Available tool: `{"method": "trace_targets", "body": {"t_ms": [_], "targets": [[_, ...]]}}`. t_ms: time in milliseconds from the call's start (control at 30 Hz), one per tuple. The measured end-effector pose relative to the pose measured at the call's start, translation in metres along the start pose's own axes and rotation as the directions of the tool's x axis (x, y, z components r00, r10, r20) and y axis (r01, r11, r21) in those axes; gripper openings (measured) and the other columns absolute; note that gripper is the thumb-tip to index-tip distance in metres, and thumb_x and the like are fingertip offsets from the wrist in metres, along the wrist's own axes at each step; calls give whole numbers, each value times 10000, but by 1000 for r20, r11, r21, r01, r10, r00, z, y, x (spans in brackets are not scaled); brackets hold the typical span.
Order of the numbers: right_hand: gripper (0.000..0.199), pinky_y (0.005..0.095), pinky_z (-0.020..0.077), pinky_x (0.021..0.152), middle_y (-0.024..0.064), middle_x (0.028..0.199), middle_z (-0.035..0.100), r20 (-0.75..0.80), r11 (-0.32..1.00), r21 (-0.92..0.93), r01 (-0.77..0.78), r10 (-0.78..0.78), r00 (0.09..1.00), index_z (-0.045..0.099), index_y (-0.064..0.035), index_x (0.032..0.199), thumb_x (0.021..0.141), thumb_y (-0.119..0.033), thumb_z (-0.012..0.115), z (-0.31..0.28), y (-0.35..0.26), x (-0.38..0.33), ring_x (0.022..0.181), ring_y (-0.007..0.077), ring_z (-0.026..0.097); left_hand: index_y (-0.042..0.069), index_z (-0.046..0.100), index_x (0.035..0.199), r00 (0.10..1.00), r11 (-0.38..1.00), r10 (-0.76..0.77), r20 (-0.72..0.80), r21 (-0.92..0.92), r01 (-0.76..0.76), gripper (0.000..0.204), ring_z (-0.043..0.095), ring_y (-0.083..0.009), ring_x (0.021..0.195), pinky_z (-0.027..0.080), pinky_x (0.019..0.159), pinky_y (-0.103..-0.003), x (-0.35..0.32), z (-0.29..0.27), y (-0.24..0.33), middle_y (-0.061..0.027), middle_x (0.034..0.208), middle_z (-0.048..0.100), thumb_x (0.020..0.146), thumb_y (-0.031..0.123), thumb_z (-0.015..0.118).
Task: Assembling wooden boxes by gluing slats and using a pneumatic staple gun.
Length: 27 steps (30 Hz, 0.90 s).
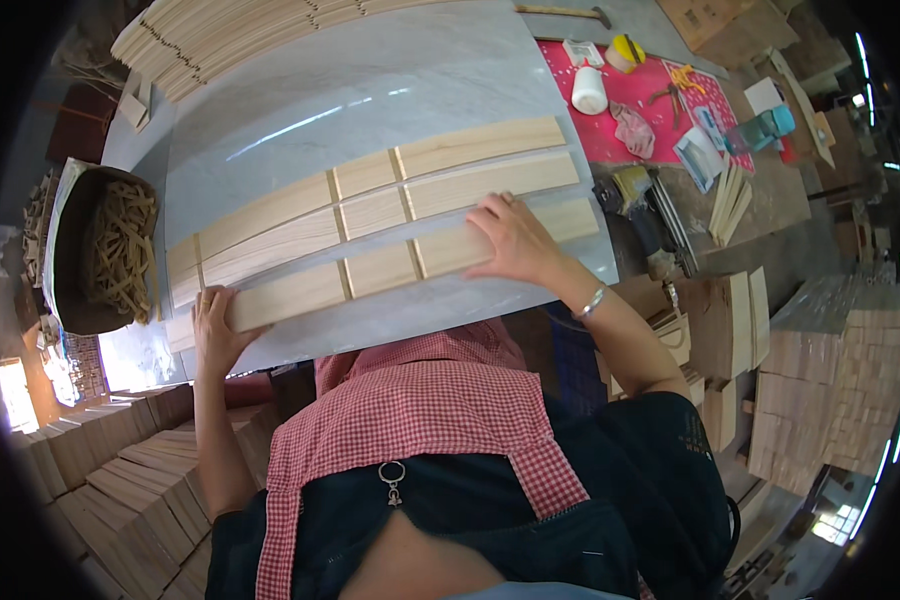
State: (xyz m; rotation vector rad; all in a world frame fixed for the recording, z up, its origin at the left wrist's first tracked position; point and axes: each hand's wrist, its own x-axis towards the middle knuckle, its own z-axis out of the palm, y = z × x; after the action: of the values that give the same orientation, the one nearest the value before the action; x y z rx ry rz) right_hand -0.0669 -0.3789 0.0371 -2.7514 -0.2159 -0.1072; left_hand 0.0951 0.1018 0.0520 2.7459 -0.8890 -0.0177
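Three pale wooden boards with cross grooves lie side by side on the grey tabletop. At the left part of the nearest board (pixel 380 267), my left hand (pixel 222 328) grips it, fingers over the top and thumb along the near edge. Farther right, my right hand (pixel 515 240) is closed across the same board, its fingertips at the far edge beside the middle board (pixel 374 214). The farthest board (pixel 364 180) lies just beyond, untouched. Parts of the nearest board are hidden under both hands.
Stacked wooden strips (pixel 240 45) lie at the table's far left. A box (pixel 70 215) of wood offcuts stands left. On a pink cloth (pixel 565 85) at right are a white bottle (pixel 589 92) and yellow tape (pixel 625 52). A nail gun (pixel 645 215) rests beside the table's right edge.
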Motion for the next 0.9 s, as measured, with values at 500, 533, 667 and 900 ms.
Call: {"method": "trace_targets", "body": {"t_ms": [500,533,667,900], "targets": [[495,471,526,784,192,1068,646,-424,591,-283,-755,629,651,552,-50,1348,886,-165,688,-51,98,-161,890,398,657,65,628,1273,994,999,45,-96,-27,-47,668,542,-328,1095,437,1014,-470,20,10,0,-100,1195,565,674,213,883],[511,473,532,771,194,1068,647,-417,591,-286,-754,632,653,540,-59,1370,896,-177,687,-52,103,-163,882,401,663,63,629,1270,995,998,48,-88,-28,-51,666,542,-328,1095,438,1014,-471,20,11,-2,-100,1194,565,675,217,885],[526,472,540,798,196,1101,647,-461,430,-268,-862,729,506,544,-64,1377,894,-212,689,-66,153,-179,919,398,666,56,635,1262,995,997,67,-76,-30,-70,659,542,-326,1096,441,1016,-471,24,15,-11,-100,1192,566,679,227,890],[667,445,467,985,101,1351,589,-400,862,-263,-432,310,862,584,-107,1344,767,-368,794,-80,90,-71,1182,332,575,54,637,1250,999,999,19,-47,-48,-21,661,543,-326,1095,449,1009,-472,42,14,-9,-102,1186,564,676,243,907]]}}
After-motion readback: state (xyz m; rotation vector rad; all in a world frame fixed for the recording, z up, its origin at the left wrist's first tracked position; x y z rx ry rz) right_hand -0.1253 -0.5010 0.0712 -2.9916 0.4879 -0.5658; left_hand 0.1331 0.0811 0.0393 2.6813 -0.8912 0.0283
